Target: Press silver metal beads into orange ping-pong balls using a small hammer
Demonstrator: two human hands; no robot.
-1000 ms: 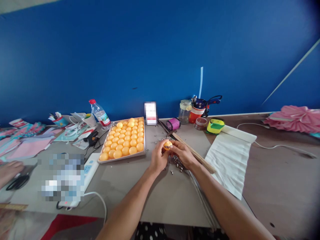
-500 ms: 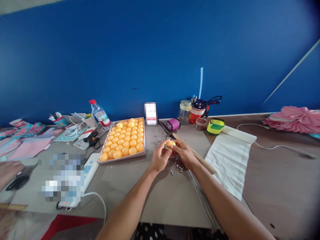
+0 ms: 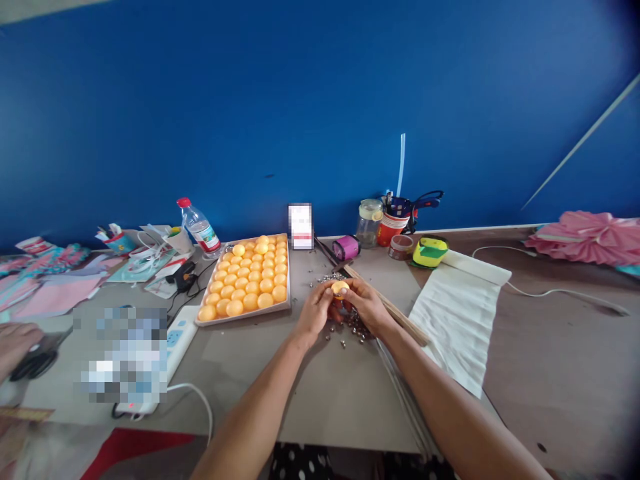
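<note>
My left hand (image 3: 314, 312) and my right hand (image 3: 367, 305) meet over the middle of the table, fingers pinched together on one small orange ball (image 3: 339, 288) held between them. Under and around the hands lies a scatter of small metal beads (image 3: 354, 325). Just left of the hands a tray (image 3: 243, 319) holds several rows of the same orange balls (image 3: 250, 276). A bundle of thin wooden sticks (image 3: 393, 309) runs diagonally past my right wrist.
A white cloth (image 3: 457, 319) lies to the right, with a cable (image 3: 555, 292) and pink fabric (image 3: 590, 237) beyond. Jars, a red cup of tools (image 3: 393, 227), purple tape (image 3: 346, 247) and a water bottle (image 3: 200, 229) stand at the back. Another person's hand (image 3: 17, 340) rests far left by a power strip (image 3: 173, 340).
My hands stay together on the ball and have only shifted a little; the ball has turned slightly between my fingers. The hand at far left moved slightly.
</note>
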